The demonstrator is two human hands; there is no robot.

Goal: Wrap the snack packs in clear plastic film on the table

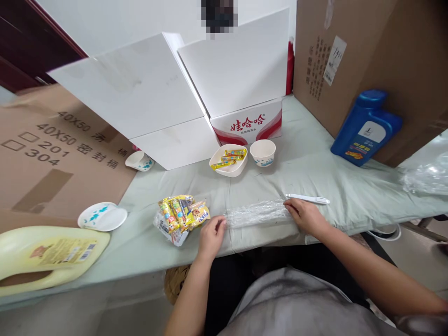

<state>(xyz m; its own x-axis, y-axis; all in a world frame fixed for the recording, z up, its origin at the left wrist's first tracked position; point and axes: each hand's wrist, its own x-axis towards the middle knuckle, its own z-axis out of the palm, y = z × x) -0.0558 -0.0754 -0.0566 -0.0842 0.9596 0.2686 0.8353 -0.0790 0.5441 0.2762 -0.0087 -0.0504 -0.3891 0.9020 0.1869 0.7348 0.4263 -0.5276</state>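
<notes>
A strip of clear, crinkled plastic film (257,213) lies stretched across the front of the table. My left hand (212,237) pinches its left end, and my right hand (308,217) pinches the right end. Just left of my left hand is a heap of yellow-wrapped snacks (178,212) on clear and grey packaging. Beyond the film, a white bowl (229,171) holds several yellow snack sticks (233,158). A paper cup (263,153) with a blue-green print stands upright beside the bowl. Past my right fingertips rests a white pen-like tool (308,199).
White cartons (234,70) stand along the back. A blue bottle (367,128) is at the right by a large brown box (343,60). At the left are another brown box (63,140), a tipped paper cup (103,216) and a pale yellow jug (70,252) lying down.
</notes>
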